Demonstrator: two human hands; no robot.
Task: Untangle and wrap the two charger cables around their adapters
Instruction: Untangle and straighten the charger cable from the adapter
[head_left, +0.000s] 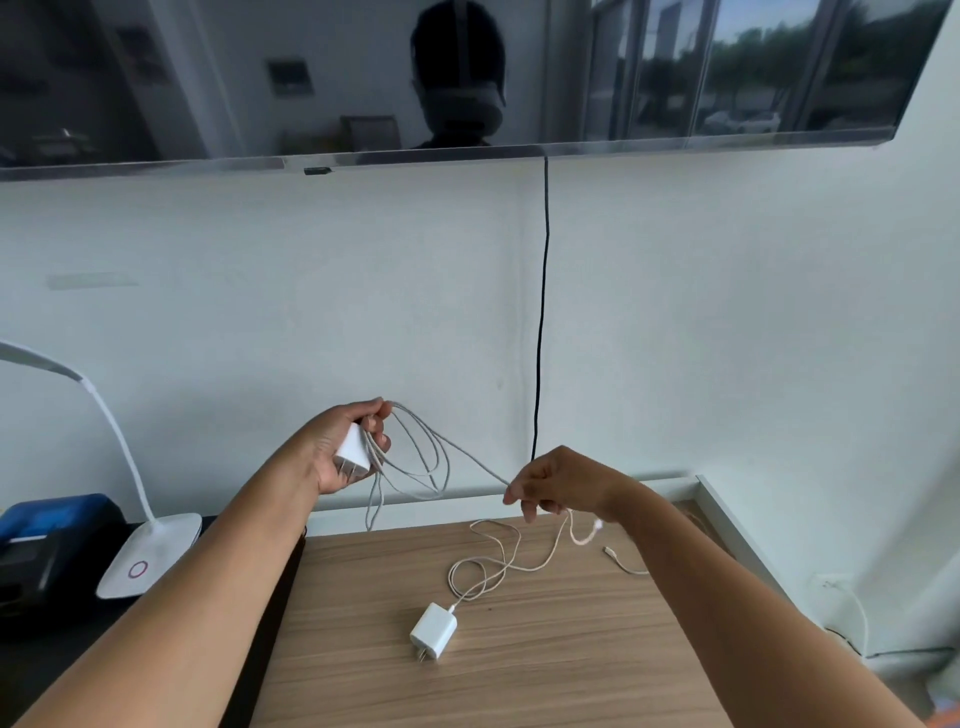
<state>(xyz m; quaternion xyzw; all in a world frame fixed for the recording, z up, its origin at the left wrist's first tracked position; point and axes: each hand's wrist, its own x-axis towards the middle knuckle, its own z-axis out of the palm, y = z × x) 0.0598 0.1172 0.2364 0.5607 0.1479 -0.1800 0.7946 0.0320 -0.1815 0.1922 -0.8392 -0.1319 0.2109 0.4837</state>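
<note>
One adapter (354, 451) is clutched in the left grip (324, 441), its cable (470, 458) pinched by the right grip (561, 483); the second adapter (434, 626) is parked on the worktop (545, 665) below.

Left hand (347, 448) grips adapter (354, 450) — right hand (558, 486) pinches cable (467, 460).

Single wide-angle view from head height, facing forward and tilted down. Looks closely down on the wooden table (545, 665) at 6 o'clock, meets the white wall (727, 312) square-on, takes in the wall-mounted television (208, 78) along 12 o'clock and the desk lamp (150, 551) at 8 o'clock.
</note>
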